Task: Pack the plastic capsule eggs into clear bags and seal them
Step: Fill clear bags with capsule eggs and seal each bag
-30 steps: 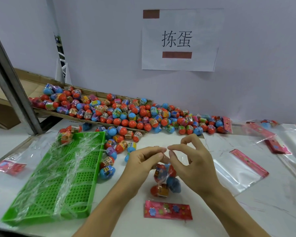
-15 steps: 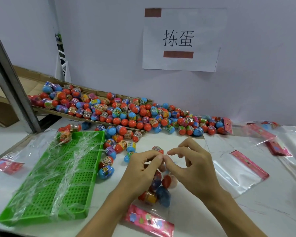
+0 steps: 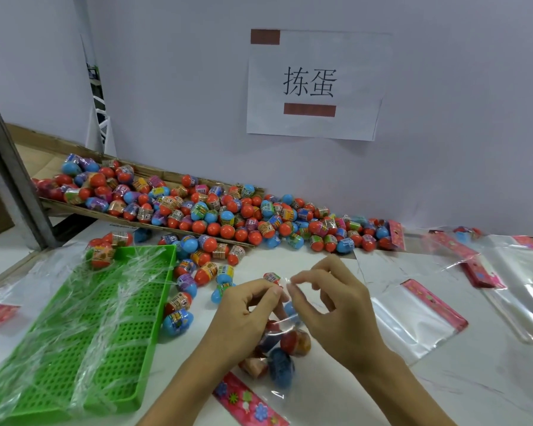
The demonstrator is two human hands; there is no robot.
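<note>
A: What stands behind the desk (image 3: 443, 379)?
B: A pale lilac wall (image 3: 459, 133), evenly lit, bearing a white paper sign (image 3: 316, 84) with two black characters and two brown tape strips.
A: And at left?
B: A slanted grey metal post (image 3: 10, 179); beyond it, a narrow gap (image 3: 97, 96) between wall panels. The desk surface is white, faintly veined.

A clear bag (image 3: 277, 342) with a pink flowered header strip holds several red and blue capsule eggs (image 3: 285, 348) and lies on the table's near edge, mouth raised. A large heap of loose eggs (image 3: 216, 210) spreads along the wall. Empty clear bags (image 3: 413, 318) lie flat to the right.
</note>
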